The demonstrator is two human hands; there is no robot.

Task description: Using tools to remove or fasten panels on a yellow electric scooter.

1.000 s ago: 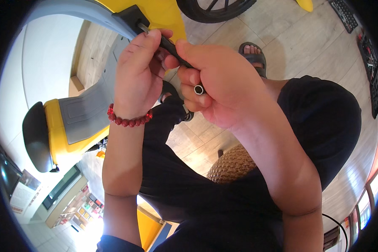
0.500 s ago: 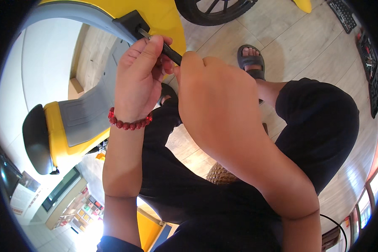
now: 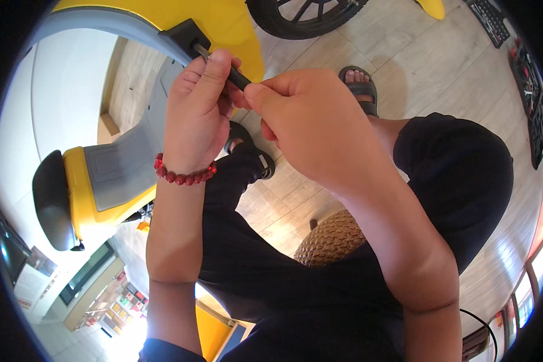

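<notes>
A black-handled screwdriver [image 3: 239, 79] slants between my two hands. Its metal shaft reaches into a recess in a black block-shaped part [image 3: 184, 36] on the yellow-and-grey body [image 3: 232, 33] of a scooter-like vehicle. My left hand [image 3: 196, 105] is closed around the shaft and the front of the handle, close to the black part, with a red bead bracelet on its wrist. With thumb and bent fingers, my right hand [image 3: 314, 117] pinches the rear end of the handle. The screwdriver's tip is hidden inside the recess.
A black spoked wheel [image 3: 308, 15] stands at the top. The vehicle's grey seat [image 3: 123, 172] and black backrest [image 3: 51, 199] are at left. Open black tool cases [image 3: 530, 90] lie at far right. Below me is a woven stool [image 3: 332, 238]; my sandalled foot [image 3: 361, 84] rests on the floor.
My right hand has turned and shifted its grip on the handle's end, exposing the thumb and more of the woven stool. My left hand stays nearly in place on the screwdriver.
</notes>
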